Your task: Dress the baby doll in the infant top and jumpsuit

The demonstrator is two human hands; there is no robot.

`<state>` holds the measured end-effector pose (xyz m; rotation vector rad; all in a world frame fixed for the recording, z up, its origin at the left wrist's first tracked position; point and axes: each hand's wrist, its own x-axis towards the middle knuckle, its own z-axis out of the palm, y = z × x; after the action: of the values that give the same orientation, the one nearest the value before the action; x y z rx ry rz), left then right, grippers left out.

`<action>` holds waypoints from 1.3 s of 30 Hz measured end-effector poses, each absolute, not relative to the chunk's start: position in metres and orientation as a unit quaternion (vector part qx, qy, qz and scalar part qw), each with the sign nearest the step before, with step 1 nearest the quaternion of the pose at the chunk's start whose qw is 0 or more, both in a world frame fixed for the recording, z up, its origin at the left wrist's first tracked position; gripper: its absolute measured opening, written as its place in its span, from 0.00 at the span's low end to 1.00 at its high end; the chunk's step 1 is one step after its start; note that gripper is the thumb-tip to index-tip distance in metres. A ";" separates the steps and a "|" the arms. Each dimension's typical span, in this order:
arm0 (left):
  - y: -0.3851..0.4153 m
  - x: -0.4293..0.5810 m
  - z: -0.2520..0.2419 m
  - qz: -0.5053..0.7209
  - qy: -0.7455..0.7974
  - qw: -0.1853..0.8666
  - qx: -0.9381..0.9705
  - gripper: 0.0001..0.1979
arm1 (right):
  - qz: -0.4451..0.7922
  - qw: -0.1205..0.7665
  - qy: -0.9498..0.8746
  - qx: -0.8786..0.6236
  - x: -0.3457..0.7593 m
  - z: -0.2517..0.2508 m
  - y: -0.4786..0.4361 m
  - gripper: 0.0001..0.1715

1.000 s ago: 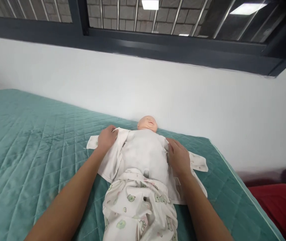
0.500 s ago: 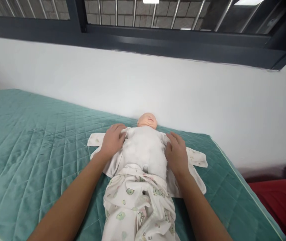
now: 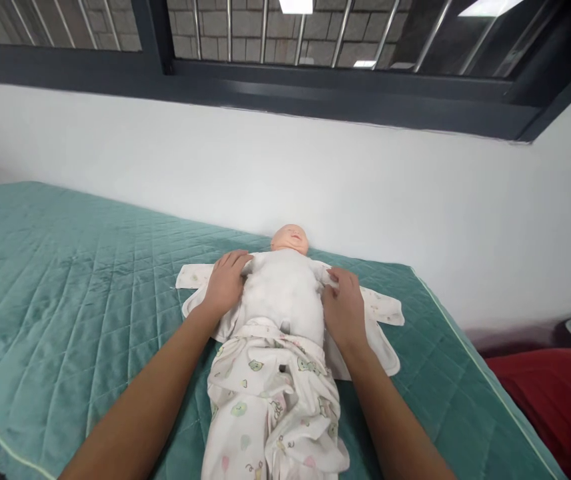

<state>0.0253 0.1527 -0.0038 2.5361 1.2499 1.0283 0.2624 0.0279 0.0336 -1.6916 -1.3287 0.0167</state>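
Note:
A baby doll (image 3: 288, 287) with a white torso lies on its back, head toward the wall. Patterned baby trousers (image 3: 270, 400) cover its lower body. A white baby shirt (image 3: 384, 347) is spread open beneath it, both sleeves stretched outward. At the doll's shoulder on the left, my left hand (image 3: 226, 281) has its fingers curled over the shirt where the sleeve begins. My right hand (image 3: 345, 303) is closed at the opposite shoulder, thumb and fingers bent around the shirt there. Whether the doll's arms fill the sleeves is hidden by my hands.
A green quilted cover (image 3: 90, 287) lies under the doll. Behind it rises a white wall (image 3: 365, 187), with a dark window frame (image 3: 315, 87) and metal bars above. A red chair-like object (image 3: 545, 393) stands beyond the right edge.
The view has shifted slightly. My right hand has moved a little inward, its fingers bending more at the shirt; my left hand stays at the other shoulder.

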 end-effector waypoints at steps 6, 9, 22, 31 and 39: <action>0.131 0.019 -0.008 0.341 0.384 0.032 0.858 0.34 | 0.205 0.568 -0.411 -0.683 0.247 0.014 0.019 0.23; 0.116 0.017 -0.013 0.320 0.397 0.011 0.860 0.38 | 0.240 0.585 -0.383 -0.673 0.241 0.006 0.015 0.26; 0.043 -0.019 -0.012 0.302 0.375 0.059 0.874 0.06 | 0.208 0.516 -0.454 -0.696 0.236 -0.002 -0.029 0.25; 0.016 -0.030 -0.011 0.243 0.371 0.080 0.893 0.06 | 0.073 0.271 -0.684 -0.674 0.237 0.010 -0.103 0.13; 0.016 -0.028 -0.007 0.200 0.371 0.061 0.905 0.08 | 0.045 0.146 -0.714 -0.683 0.233 0.018 -0.106 0.16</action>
<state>-0.0281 0.0159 -0.0071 2.7363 1.1225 0.6051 0.2330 -0.1061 0.0176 -1.9661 -2.0570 0.1298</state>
